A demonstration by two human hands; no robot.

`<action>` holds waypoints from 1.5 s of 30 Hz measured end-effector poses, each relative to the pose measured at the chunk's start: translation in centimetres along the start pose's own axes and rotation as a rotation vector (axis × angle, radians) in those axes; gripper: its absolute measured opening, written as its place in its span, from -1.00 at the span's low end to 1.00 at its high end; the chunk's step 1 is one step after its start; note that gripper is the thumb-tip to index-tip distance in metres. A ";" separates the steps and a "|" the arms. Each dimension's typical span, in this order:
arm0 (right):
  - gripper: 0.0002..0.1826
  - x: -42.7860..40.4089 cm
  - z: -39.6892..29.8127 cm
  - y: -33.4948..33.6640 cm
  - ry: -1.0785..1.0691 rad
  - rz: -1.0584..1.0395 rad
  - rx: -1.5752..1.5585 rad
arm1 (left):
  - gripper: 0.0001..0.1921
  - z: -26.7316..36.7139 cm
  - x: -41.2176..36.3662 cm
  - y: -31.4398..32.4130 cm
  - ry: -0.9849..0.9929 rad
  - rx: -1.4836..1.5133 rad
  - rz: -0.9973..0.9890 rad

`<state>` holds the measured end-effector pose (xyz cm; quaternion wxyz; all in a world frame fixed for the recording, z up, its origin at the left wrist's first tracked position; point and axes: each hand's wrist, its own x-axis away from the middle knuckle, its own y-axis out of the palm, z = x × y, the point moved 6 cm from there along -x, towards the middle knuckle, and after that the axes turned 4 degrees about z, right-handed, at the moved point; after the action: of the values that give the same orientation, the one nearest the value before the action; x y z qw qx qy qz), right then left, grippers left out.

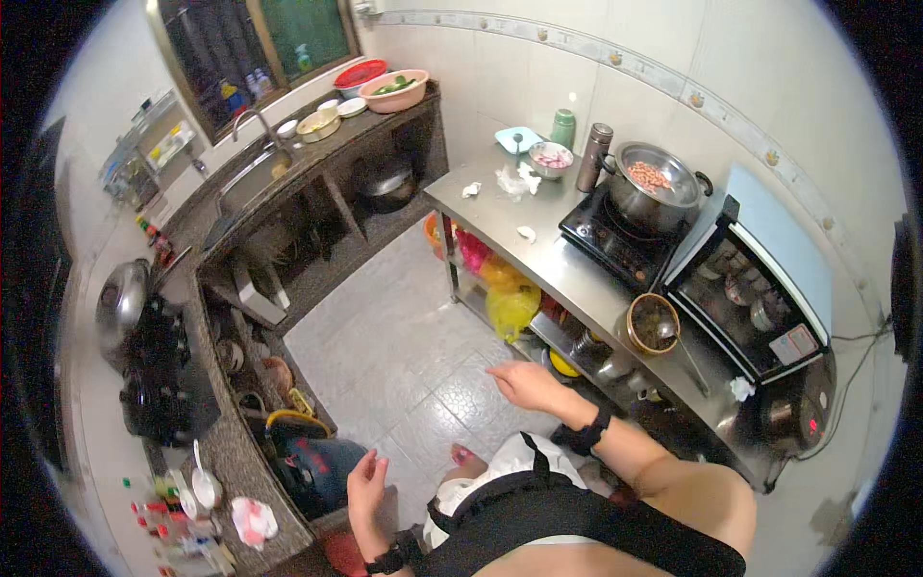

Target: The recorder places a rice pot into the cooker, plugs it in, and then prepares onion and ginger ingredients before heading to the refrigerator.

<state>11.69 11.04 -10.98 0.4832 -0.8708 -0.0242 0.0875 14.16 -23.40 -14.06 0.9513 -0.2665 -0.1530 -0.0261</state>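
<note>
My left hand (368,485) hangs low beside the left counter, its fingers apart and nothing in it. The nearest thing to it is a dark blue-grey bin or bucket (328,465) under the counter. My right hand (530,386) hovers over the tiled floor, near the steel table's lower shelf. Its fingers are loosely bent and slightly apart, with nothing visible in them; the palm side is hidden. A yellow plastic bag (513,310) hangs at that shelf, beyond the hand. Both wrists wear black bands.
Along the right stands a steel table (497,191) with an induction cooker (609,241), a steel pot (645,191) holding reddish pieces, a brown bowl with a ladle (652,324) and a glass-fronted cabinet (750,296). The stone counter (288,519) bears a sink (252,180), a gas stove (162,368) and bottles.
</note>
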 end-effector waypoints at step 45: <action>-0.66 -41.6 20.6 -8.9 0.951 0.673 -0.331 | -0.77 31.3 -67.0 28.5 -0.194 0.246 -0.759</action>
<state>-32.47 27.76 -8.77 0.2447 -0.8378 0.4580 -0.1683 -54.51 14.94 -23.33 0.8799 -0.0766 -0.3316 -0.3316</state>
